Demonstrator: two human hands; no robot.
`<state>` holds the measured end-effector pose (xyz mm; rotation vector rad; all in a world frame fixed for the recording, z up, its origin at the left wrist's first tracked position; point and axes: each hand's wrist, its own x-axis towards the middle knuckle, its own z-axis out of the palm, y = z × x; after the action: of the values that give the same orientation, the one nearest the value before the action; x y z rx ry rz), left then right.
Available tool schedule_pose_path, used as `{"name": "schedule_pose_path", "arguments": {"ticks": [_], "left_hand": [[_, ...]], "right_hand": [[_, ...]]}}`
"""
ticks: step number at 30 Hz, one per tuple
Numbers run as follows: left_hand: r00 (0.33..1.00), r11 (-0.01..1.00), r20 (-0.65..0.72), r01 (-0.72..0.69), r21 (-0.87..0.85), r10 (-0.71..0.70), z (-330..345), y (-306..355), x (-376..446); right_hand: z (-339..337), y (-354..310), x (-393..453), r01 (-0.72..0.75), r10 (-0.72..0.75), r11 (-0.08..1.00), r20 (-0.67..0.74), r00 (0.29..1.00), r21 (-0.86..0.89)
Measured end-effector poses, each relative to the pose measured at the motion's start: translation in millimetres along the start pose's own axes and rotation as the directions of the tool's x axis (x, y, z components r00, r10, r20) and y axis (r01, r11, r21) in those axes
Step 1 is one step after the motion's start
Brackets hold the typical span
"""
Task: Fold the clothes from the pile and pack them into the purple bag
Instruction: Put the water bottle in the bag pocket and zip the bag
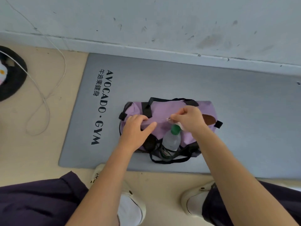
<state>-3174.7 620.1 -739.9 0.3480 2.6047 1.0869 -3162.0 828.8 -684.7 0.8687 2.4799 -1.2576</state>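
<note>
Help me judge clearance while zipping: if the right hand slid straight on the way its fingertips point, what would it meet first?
Probably the left hand, which rests on the purple bag along the zip line; the right hand pinches the zip pull pointing toward it.

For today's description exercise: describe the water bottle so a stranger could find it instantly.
Find the grey gym mat by the wall, then the purple bag on it. The clear plastic bottle stands in its near mesh pocket, the only green-capped thing there.

The purple bag [162, 111], a small lilac duffel with black straps and handles, lies lengthwise from nine to three o'clock on the grey mat, its top zip closed along the left part and gaping open towards three o'clock, showing a brown lining inside.
</note>
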Motion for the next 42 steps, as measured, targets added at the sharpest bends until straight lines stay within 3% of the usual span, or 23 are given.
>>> {"name": "schedule_pose_path", "arguments": {"ticks": [3, 7, 12, 16, 21, 24, 27, 29, 32, 34, 37, 40, 42], "left_hand": [[0.999, 1.0, -0.031, 0.031, 0.002, -0.031, -0.8, 0.0, 2.7], [0.999, 0.988, -0.001, 0.041, 0.149, -0.041, 13.2, 39.3, 1.6], [0.973, 0.931, 0.09, -0.228, 0.284, 0.21, 50.0, 111.8, -7.1], [0.972, 0.863, 0.104, -0.236, 0.446, 0.212, 66.4, 101.4, 10.4], [0.978, 0.949, 0.037, -0.209, 0.235, 0.206, 69.7, 83.2, 26.7], [0.987, 0.968, 0.004, -0.158, 0.194, 0.16, 67.0, 74.9, 29.9], [0.995, 0.983, -0.01, -0.096, 0.158, 0.098, 63.9, 70.5, 30.9], [0.994, 0.984, 0.012, -0.106, 0.146, 0.105, 64.2, 74.9, 30.6], [0.993, 0.978, 0.003, -0.114, 0.177, 0.115, 60.0, 82.9, 24.7], [0.987, 0.966, -0.096, -0.1, 0.238, 0.126, 49.8, 81.1, 13.9], [0.979, 0.975, -0.201, 0.004, 0.22, 0.042, 27.7, 67.5, -5.4], [0.996, 0.964, -0.05, 0.082, 0.252, -0.071, 10.8, 44.8, -15.7], [0.995, 0.973, 0.042, 0.075, 0.22, -0.086, 3.8, 31.6, -15.5]], "right_hand": [[-37.3, 32.2, -0.8, -0.056, 0.052, 0.998, -0.105, 0.993, -0.041], [-49.2, 57.2, -12.6, -0.051, 0.065, 0.989, -0.093, 0.994, 0.14], [-39.2, 53.8, -13.6, -0.056, 0.079, 0.961, -0.076, 0.994, 0.272], [-41.6, 54.0, -13.7, -0.077, 0.088, 0.94, -0.019, 0.996, 0.332], [-43.0, 65.3, -12.2, -0.08, 0.094, 0.946, -0.027, 0.995, 0.315], [-63.1, 87.8, -10.1, -0.126, 0.174, 0.958, -0.171, 0.97, 0.257], [-102.7, 123.0, -12.2, -0.173, 0.274, 0.943, -0.367, 0.889, 0.285], [-114.2, 133.5, -13.2, -0.197, 0.297, 0.939, -0.376, 0.878, 0.281], [-102.1, 123.9, -12.5, -0.1, 0.215, 0.95, -0.385, 0.898, 0.296], [-85.3, 108.4, -15.4, 0.039, 0.059, 0.97, -0.391, 0.919, 0.24], [-54.2, 87.2, -20.2, 0.216, -0.177, 0.968, -0.263, 0.948, 0.127], [-27.8, 84.6, -20.2, 0.322, -0.328, 0.944, -0.093, 0.94, -0.076], [-23.6, 90.4, -18.1, 0.283, -0.294, 0.945, -0.043, 0.955, -0.166]]}}
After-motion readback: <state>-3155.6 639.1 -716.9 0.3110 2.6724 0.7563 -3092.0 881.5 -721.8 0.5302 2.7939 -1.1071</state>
